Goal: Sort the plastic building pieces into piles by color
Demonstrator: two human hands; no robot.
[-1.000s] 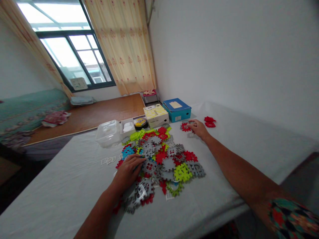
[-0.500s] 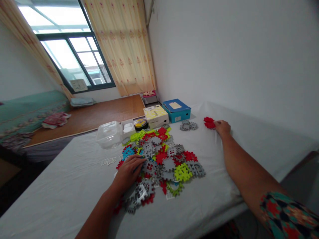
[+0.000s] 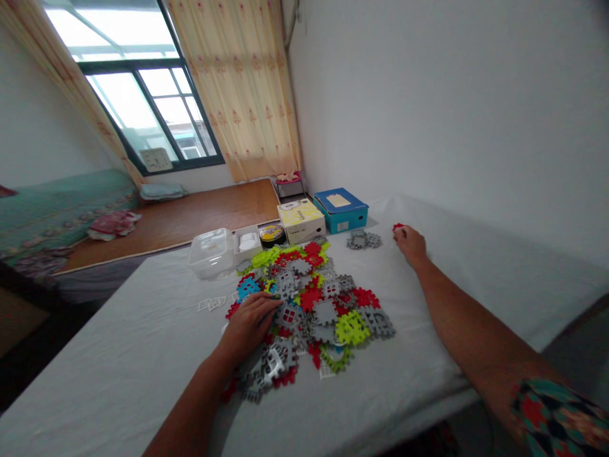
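A heap of interlocking foam tiles [image 3: 311,308] in grey, red, lime and blue lies on the white sheet. My left hand [image 3: 248,327] rests flat on the heap's left side, fingers stretched over the tiles. My right hand [image 3: 410,243] reaches far right and covers a small stack of red tiles [image 3: 397,227], of which only a sliver shows; its fingers curl over them. A separate small group of grey tiles [image 3: 363,240] lies just left of that hand.
At the far edge stand a clear plastic container [image 3: 210,252], a small white tub [image 3: 247,241], a round tin [image 3: 272,233], a yellow box [image 3: 301,220] and a blue box [image 3: 340,209]. White cut-out bits [image 3: 212,304] lie left of the heap. The wall is at the right.
My right hand left the grey tiles, went right to the red stack and now sits on top of it. The left hand has stayed on the heap.
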